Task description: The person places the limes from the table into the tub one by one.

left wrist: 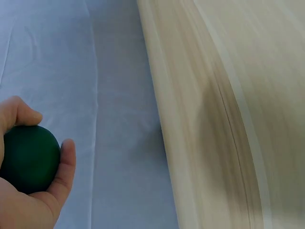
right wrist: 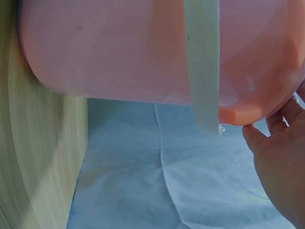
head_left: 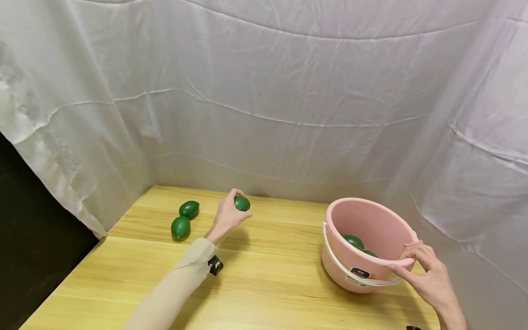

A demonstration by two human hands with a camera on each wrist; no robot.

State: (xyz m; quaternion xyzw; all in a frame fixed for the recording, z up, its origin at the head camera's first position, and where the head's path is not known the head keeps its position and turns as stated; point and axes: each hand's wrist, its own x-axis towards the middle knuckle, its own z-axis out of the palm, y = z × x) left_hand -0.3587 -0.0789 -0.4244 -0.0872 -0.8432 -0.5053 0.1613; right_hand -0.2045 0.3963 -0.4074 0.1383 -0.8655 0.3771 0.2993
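Observation:
My left hand (head_left: 229, 214) holds a green lime (head_left: 242, 203) between thumb and fingers above the table's far part. In the left wrist view the same lime (left wrist: 31, 158) sits in the curl of the fingers, thumb against its side. Two more limes, one (head_left: 189, 209) just behind the other (head_left: 180, 228), lie to the left of that hand. At the right stands a pink bucket (head_left: 339, 266) with several limes (head_left: 354, 241) inside, partly hidden by its wall. My right hand (head_left: 431, 275) grips the bucket's near right rim, fingers over the edge and thumb outside.
The light wooden table (head_left: 264, 293) carries everything. A white handle (head_left: 336, 261) hangs down around the bucket's front. Pale cloth (head_left: 264, 91) hangs behind and beside the table, and a dark area (head_left: 37, 238) lies off its left edge.

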